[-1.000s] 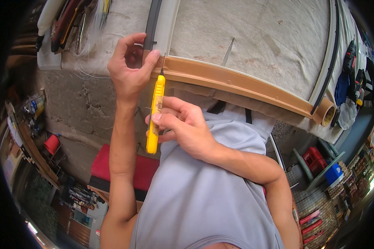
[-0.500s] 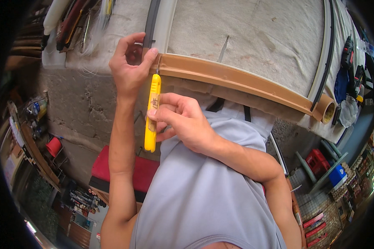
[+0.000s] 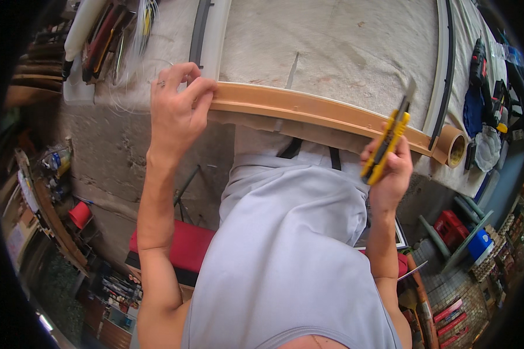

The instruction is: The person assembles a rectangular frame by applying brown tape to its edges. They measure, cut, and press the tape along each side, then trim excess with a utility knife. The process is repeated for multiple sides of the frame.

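A strip of brown tape (image 3: 308, 107) lies along the near rail of a white frame with black edge strips (image 3: 212, 49). At the strip's left end my left hand (image 3: 177, 107) pinches the tape between thumb and fingers, by the frame's near left corner. My right hand (image 3: 392, 177) is wrapped round a yellow utility knife (image 3: 386, 145), held over the right part of the strip. The knife's blade points away from me and is blurred. Beside the near right corner stands a roll of brown tape (image 3: 450, 146), at the strip's right end.
A pale cloth (image 3: 343, 46) covers the bench under the frame. Trim pieces and clear strands (image 3: 142, 41) lie at the far left. Toward the right edge are a power drill (image 3: 478, 61) and a clear plastic bag (image 3: 488, 148). A red-topped bench (image 3: 183, 244) stands below.
My right hand has carried the utility knife from the strip's left end far to the right. The left hand has shifted slightly nearer, its fingers now pinched together at the tape end.
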